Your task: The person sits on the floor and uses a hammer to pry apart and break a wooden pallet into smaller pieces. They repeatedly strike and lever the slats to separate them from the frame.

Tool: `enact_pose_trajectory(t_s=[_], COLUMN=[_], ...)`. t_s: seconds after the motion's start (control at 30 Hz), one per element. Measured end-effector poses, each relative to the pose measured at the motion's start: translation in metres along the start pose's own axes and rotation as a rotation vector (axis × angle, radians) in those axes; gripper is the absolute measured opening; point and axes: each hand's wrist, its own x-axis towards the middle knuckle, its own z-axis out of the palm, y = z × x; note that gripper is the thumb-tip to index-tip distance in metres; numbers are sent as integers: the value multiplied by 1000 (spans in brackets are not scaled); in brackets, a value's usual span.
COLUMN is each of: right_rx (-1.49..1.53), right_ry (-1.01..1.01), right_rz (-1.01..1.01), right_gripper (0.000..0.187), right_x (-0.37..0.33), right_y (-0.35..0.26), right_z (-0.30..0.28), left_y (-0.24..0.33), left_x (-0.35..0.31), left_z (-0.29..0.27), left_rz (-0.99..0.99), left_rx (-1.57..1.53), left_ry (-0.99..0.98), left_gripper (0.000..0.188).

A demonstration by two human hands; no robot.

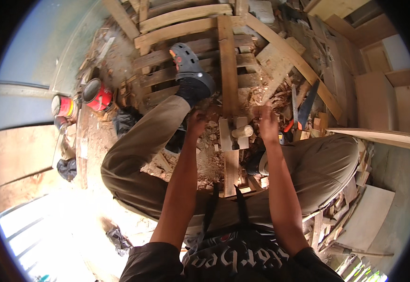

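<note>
A long wooden plank (pixel 227 66) runs away from me between my knees. Across its near part lie short pale wood pieces (pixel 225 135), with a short round wooden piece (pixel 242 131) on top, its cut end toward the right. My left hand (pixel 197 123) hovers to the left of these pieces, apart from them; its fingers are dark and blurred, their grip unclear. To their right, my right hand (pixel 267 121) is raised with its thumb and fingers apart, and nothing shows in it. Neither hand visibly touches the wood.
Right of my right hand lies a handsaw (pixel 307 105) with an orange handle. My shoe (pixel 185 58) rests on a slatted pallet (pixel 162 61) ahead. Two red cans (pixel 98 95) stand at left. Wood scraps and chips cover the ground; boards (pixel 376 101) lean at right.
</note>
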Motion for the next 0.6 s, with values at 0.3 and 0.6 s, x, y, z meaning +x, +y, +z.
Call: enact_pose_trajectory(t_s=[0.3, 0.6], right_rx=[236, 626], right_ry=[-165, 19], right_rz=[-400, 156], right_gripper=[58, 45], right_x=[-48, 28], right_y=[-17, -47], right_z=[32, 56], left_y=[63, 80], left_x=[-79, -109], left_z=[-6, 10], left_rz=[-11, 248], left_rx=[-173, 139], left_ry=[148, 183], left_gripper=[33, 29])
